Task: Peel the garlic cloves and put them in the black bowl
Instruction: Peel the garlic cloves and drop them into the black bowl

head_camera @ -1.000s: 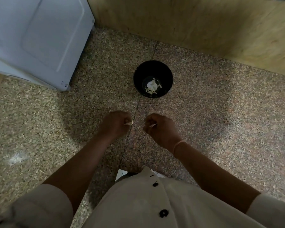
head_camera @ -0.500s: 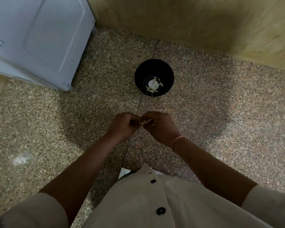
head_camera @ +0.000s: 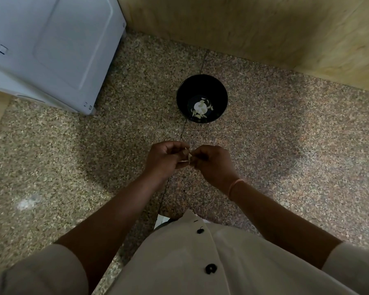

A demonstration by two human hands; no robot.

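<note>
Two-handed again: closed in with left hand [head_camera: 164,160] and right hand [head_camera: 211,165], both pinching what looks like a clove [head_camera: 186,155]; peeling resumed, nothing for bowl [head_camera: 201,87] yet.

Person's got on a cream button-up shirt [head_camera: 232,269] with shiny black buttons [head_camera: 210,268] down the front, two showing. The left sleeve [head_camera: 41,271] and right sleeve [head_camera: 354,265] are the same cream and stop around the elbow. There's a thin pinkish band [head_camera: 234,185] on the wrist behind the right hand [head_camera: 213,165].
</note>
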